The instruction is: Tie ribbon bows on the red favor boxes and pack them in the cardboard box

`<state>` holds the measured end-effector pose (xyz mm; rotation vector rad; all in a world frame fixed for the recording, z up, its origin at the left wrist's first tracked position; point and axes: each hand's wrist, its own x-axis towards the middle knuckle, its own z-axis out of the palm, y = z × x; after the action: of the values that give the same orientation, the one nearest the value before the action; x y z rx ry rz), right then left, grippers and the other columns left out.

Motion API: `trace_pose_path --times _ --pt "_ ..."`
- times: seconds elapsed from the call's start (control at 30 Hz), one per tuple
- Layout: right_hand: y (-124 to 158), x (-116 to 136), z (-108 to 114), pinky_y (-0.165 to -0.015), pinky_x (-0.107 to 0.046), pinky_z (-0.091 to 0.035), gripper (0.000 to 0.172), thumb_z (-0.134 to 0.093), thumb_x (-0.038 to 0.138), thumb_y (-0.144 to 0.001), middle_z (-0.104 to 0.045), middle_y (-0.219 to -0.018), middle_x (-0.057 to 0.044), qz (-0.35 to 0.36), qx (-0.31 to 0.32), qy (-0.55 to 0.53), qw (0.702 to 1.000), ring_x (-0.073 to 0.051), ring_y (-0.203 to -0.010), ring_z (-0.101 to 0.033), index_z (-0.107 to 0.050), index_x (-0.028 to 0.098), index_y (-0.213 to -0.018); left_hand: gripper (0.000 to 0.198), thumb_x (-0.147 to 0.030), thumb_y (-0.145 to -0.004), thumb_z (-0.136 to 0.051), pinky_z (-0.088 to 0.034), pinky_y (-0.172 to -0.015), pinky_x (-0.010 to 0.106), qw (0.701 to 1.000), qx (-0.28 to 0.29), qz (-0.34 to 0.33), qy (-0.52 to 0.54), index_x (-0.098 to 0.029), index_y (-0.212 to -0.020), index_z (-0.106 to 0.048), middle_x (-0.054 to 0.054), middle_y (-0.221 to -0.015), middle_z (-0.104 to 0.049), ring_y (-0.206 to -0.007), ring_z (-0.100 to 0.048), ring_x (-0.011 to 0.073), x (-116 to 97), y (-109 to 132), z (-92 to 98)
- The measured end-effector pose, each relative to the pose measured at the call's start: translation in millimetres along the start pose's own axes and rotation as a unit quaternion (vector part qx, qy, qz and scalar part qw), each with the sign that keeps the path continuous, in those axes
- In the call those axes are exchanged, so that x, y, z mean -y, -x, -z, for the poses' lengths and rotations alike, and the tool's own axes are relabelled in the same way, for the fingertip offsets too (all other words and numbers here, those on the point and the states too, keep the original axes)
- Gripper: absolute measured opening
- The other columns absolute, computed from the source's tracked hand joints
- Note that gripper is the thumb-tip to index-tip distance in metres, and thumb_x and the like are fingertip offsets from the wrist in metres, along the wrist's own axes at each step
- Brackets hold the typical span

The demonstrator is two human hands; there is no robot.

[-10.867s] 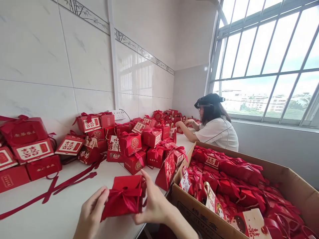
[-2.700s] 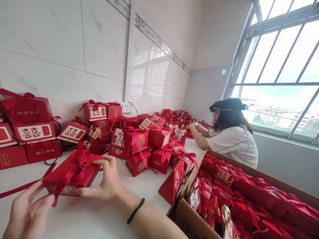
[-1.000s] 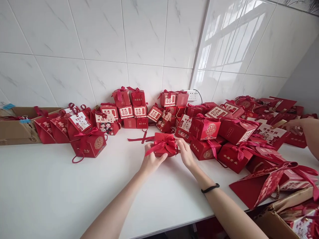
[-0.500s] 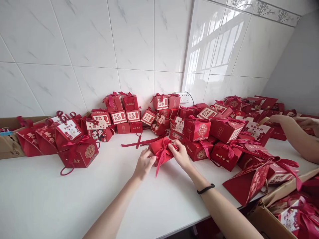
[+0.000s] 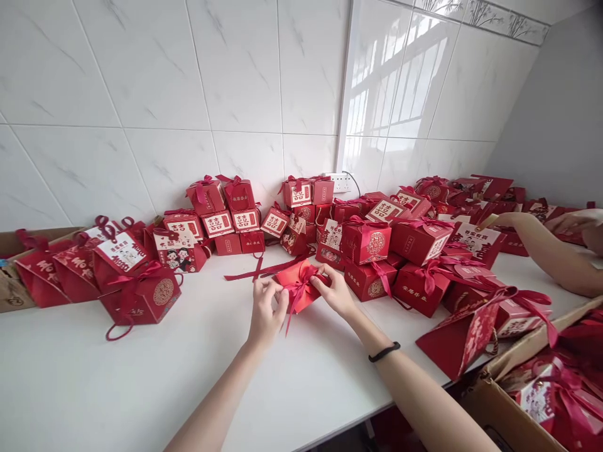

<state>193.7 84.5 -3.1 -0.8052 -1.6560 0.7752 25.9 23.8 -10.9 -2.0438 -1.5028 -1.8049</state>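
Observation:
A small red gift box [image 5: 298, 282] with a red ribbon bow [image 5: 301, 287] rests on the white counter [image 5: 117, 383] in front of the stacked boxes. My left hand [image 5: 266, 311] pinches the ribbon at the box's left side. My right hand [image 5: 335, 290], with a black band on its wrist, grips the box's right edge and the ribbon there. A loose ribbon tail hangs down between my hands.
Several red gift boxes [image 5: 367, 242] are piled along the tiled wall. Red bags [image 5: 117, 257] stand at the left beside a cardboard box [image 5: 9, 292]. Another cardboard box [image 5: 527, 383] full of red boxes sits at the lower right. Another person's arm [image 5: 546, 251] reaches in from the right.
The box has shifted slightly toward the wall between my hands. My left fingers moved from the box's side onto the ribbon. The view turned from the window side to the wall earlier.

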Motion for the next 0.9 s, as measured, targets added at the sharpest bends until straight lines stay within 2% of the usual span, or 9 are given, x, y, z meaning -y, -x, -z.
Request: trace_pose_path --times 0.13,0.23,0.3,0.4,0.47,0.63,0.77,0.83,0.9 --pt "2.0 2.6 -1.9 -0.072 -0.029 -0.043 0.026 -0.058 0.039 -0.075 -0.062 -0.095 -0.007 -0.013 0.053 -0.03 0.998 -0.017 -0.083 -0.056 -0.042 0.02 -0.067 0.022 -0.033 -0.085 -0.045 -0.046 -0.089 0.036 0.997 -0.055 0.045 -0.011 -0.019 -0.069 -0.052 0.011 -0.11 -0.05 -0.104 -0.052 0.0221 8.4 -4.8 -0.2" --pt "2.3 4.9 -1.0 -0.072 -0.029 -0.044 0.026 -0.06 0.038 -0.074 -0.062 -0.098 -0.008 -0.026 0.089 -0.05 0.994 -0.018 -0.086 -0.057 -0.044 0.019 -0.066 0.024 -0.036 -0.085 -0.044 -0.039 -0.099 0.042 0.997 -0.034 0.065 0.007 -0.02 -0.068 -0.05 0.012 -0.124 -0.051 -0.119 -0.045 0.0258 9.5 -9.0 3.0" --pt "1.7 7.2 0.9 -0.071 -0.029 -0.043 0.026 -0.061 0.037 -0.073 -0.061 -0.095 -0.007 -0.038 0.112 -0.058 0.991 -0.018 -0.085 -0.057 -0.045 0.019 -0.064 0.026 -0.039 -0.085 -0.043 -0.041 -0.096 0.041 0.993 -0.006 0.111 0.049 -0.02 -0.069 -0.048 0.012 -0.127 -0.052 -0.114 -0.05 0.025 7.1 -11.3 5.8" --pt "0.9 12.8 4.8 -0.072 -0.03 -0.043 0.027 -0.063 0.035 -0.07 -0.06 -0.093 -0.007 -0.05 0.145 -0.068 0.986 -0.019 -0.085 -0.057 -0.046 0.018 -0.058 0.029 -0.045 -0.084 -0.045 -0.05 -0.075 0.032 0.966 0.017 0.213 0.143 -0.019 -0.073 -0.048 0.012 -0.13 -0.052 -0.094 -0.06 0.0204 2.0 -13.1 8.5" --pt "0.7 17.1 7.6 -0.074 -0.03 -0.042 0.027 -0.063 0.032 -0.069 -0.059 -0.093 -0.008 -0.06 0.167 -0.076 0.981 -0.02 -0.09 -0.057 -0.046 0.017 -0.054 0.03 -0.048 -0.083 -0.047 -0.05 -0.066 0.027 0.95 0.014 0.245 0.195 -0.018 -0.076 -0.049 0.012 -0.132 -0.05 -0.088 -0.061 0.0179 -0.1 -13.8 8.5" --pt "0.2 21.6 11.9 -0.091 -0.033 -0.034 0.027 -0.063 0.029 -0.07 -0.059 -0.09 -0.008 -0.085 0.235 -0.091 0.964 -0.026 -0.122 -0.043 -0.049 0.019 -0.049 0.033 -0.05 -0.081 -0.051 -0.049 -0.077 0.026 0.944 -0.018 0.248 0.214 -0.017 -0.079 -0.053 0.012 -0.126 -0.055 -0.102 -0.06 0.0203 1.6 -15.2 7.3" --pt "-1.3 19.7 12.9 -0.095 -0.034 -0.033 0.026 -0.068 0.033 -0.067 -0.058 -0.107 -0.009 -0.092 0.253 -0.105 0.957 -0.027 -0.128 -0.038 -0.054 0.018 -0.052 0.038 -0.053 -0.081 -0.051 -0.05 -0.074 0.028 0.943 -0.029 0.263 0.201 -0.016 -0.09 -0.056 0.011 -0.105 -0.064 -0.093 -0.062 0.0206 1.4 -16.5 9.5" --pt "-1.9 18.6 13.0 -0.097 -0.033 -0.032 0.027 -0.07 0.035 -0.067 -0.058 -0.109 -0.009 -0.092 0.26 -0.103 0.956 -0.027 -0.131 -0.035 -0.054 0.018 -0.052 0.039 -0.054 -0.081 -0.05 -0.05 -0.07 0.028 0.941 -0.025 0.273 0.199 -0.017 -0.09 -0.055 0.009 -0.094 -0.065 -0.086 -0.063 0.0199 -0.5 -17.0 10.6" --pt "-2.2 17.2 12.8 -0.097 -0.034 -0.032 0.028 -0.07 0.036 -0.067 -0.059 -0.108 -0.01 -0.095 0.26 -0.102 0.955 -0.027 -0.132 -0.033 -0.054 0.018 -0.052 0.038 -0.055 -0.081 -0.05 -0.05 -0.071 0.028 0.939 -0.028 0.278 0.2 -0.018 -0.088 -0.053 0.007 -0.092 -0.064 -0.086 -0.062 0.0194 -2.7 -17.1 10.5"
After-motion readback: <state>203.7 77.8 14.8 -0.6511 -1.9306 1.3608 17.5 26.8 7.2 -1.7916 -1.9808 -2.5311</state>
